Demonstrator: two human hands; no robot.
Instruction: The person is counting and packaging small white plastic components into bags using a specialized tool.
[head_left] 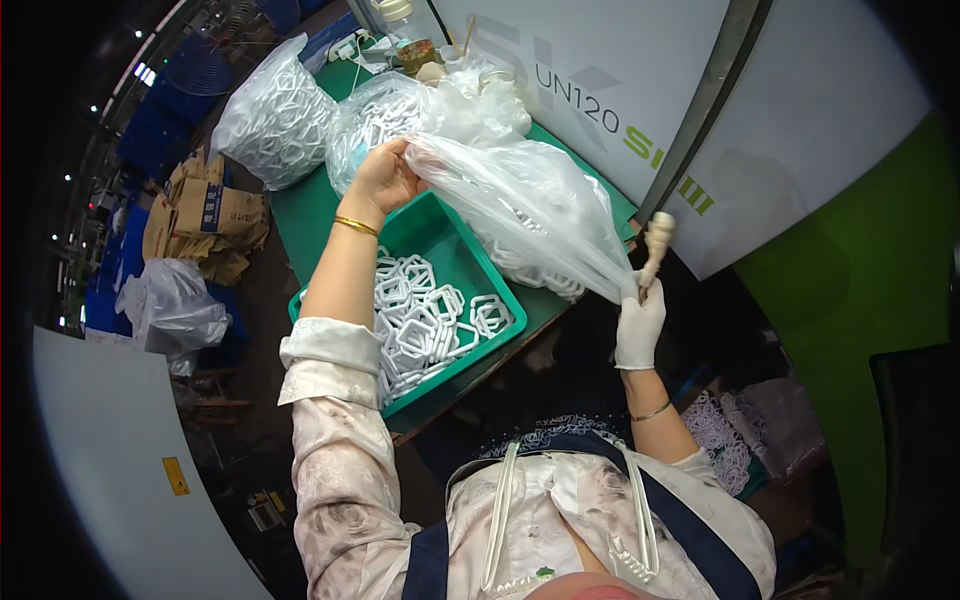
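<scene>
A clear plastic bag [535, 185] is stretched between my two hands, with white plastic pieces inside its lower part. My bare left hand [383, 182], with a gold bangle at the wrist, is closed on the bag's left edge above a green bin [497, 338]. The other edge is pinched in my white-gloved right hand [640, 328]. From that same hand sticks up a pale turned handle [658, 245]; its lower end is hidden by my fingers. White angular plastic loops [415, 320] lie heaped in the bin, partly behind my left forearm.
Filled plastic bags [275, 120] stand on the green table [300, 230], with a jar [415, 55] at the back. A large white machine panel [600, 70] rises behind. Brown paper sacks [210, 215] are on the left. More white pieces [715, 440] lie low on the right.
</scene>
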